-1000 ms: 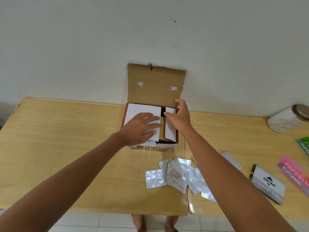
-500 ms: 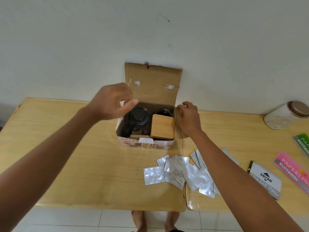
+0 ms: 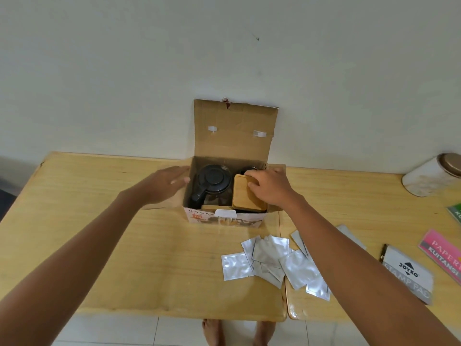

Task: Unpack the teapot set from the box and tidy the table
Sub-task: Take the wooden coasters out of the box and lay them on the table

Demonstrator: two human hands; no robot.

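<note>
- Left hand (image 3: 166, 184), fingers spread, is bracing the box (image 3: 224, 218) wall.
- Right hand (image 3: 270, 187) is closing around the wooden tray (image 3: 245, 199); lifting straight up is probably avoiding the teapot (image 3: 212, 182).

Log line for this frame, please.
phase: unpacking | box: open | right hand: on wooden tray in box | left hand: against box's left side | teapot: inside

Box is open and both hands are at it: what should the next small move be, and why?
Probably lift the bamboo tray straight up out of the box. The right hand rests on the tray's far corner, fingers curled at its edge, while the left hand braces the box's left flap. The tray lies uppermost on the right, beside the black-lidded teapot, so it looks freest.
</note>
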